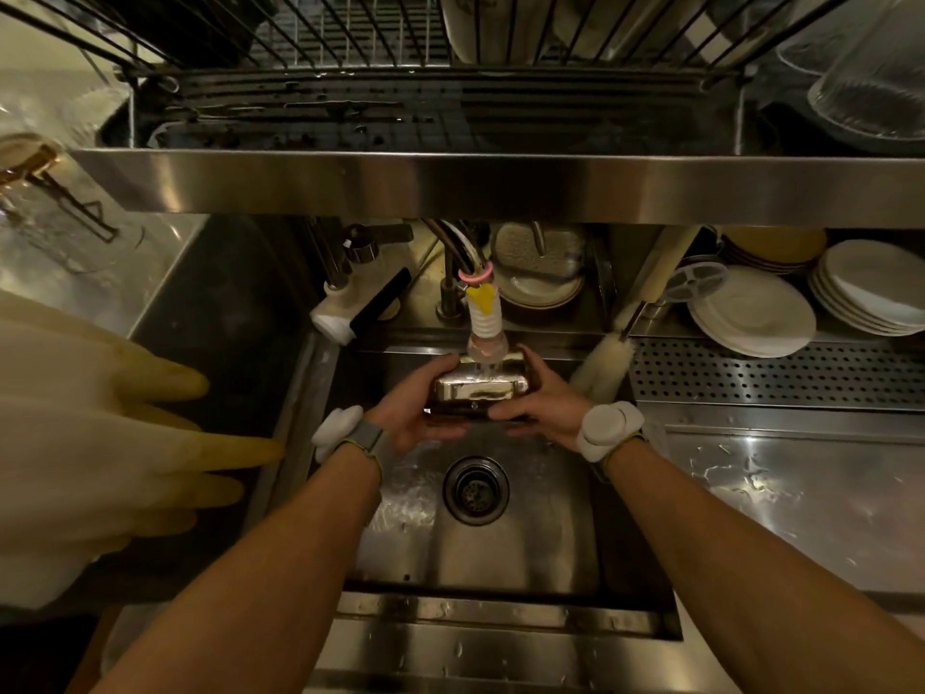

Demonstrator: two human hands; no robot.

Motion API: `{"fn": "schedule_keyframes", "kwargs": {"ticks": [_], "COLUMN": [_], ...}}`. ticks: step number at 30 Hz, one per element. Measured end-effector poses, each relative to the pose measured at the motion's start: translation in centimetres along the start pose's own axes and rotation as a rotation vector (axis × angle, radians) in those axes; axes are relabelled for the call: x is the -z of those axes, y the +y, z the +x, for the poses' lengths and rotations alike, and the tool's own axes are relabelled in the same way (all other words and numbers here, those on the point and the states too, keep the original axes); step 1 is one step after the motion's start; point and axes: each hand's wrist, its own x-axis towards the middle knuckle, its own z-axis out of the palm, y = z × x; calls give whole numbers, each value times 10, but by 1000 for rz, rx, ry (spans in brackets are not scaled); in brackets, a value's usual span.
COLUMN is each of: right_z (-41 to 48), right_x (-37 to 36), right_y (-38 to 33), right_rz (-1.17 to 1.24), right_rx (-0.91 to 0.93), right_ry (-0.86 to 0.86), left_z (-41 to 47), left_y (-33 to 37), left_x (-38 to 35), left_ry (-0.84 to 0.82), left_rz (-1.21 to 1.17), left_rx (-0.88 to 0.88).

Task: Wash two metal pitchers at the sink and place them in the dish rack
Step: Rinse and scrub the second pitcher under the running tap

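A shiny metal pitcher (479, 393) is held over the steel sink (525, 553), directly under the white ribbed faucet nozzle (484, 320), and water runs onto it. My left hand (415, 415) grips its left side and my right hand (538, 405) grips its right side. The pitcher lies tilted between my palms. Above, the dark wire dish rack (380, 47) sits on a steel shelf (500, 185). Only one pitcher is in view.
Yellowish rubber gloves (100, 443) hang at the left. A bottle brush (608, 360) leans at the sink's back right. Stacks of white plates (751, 313) stand on a perforated ledge (801, 375). The drain (475, 490) lies below my hands. A glass jar (871, 77) sits top right.
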Motion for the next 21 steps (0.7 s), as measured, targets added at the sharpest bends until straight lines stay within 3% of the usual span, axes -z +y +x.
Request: {"fn": "schedule_keyframes", "kwargs": {"ticks": [4, 7, 15, 21], "right_z": [-9, -10, -10, -6], "right_x": [2, 6, 14, 1], "right_y": [-4, -5, 3, -3], "right_rz": [-30, 102, 168, 138], "right_rx": [-99, -137, -267, -307], "right_ry": [-134, -147, 63, 115], "left_z": [3, 6, 14, 10], "left_y": [-4, -5, 3, 5], "left_x": [1, -4, -31, -21], "left_ry": [81, 160, 173, 117], "left_rz": [-62, -44, 57, -31], "left_rx": [-90, -113, -6, 99]}}
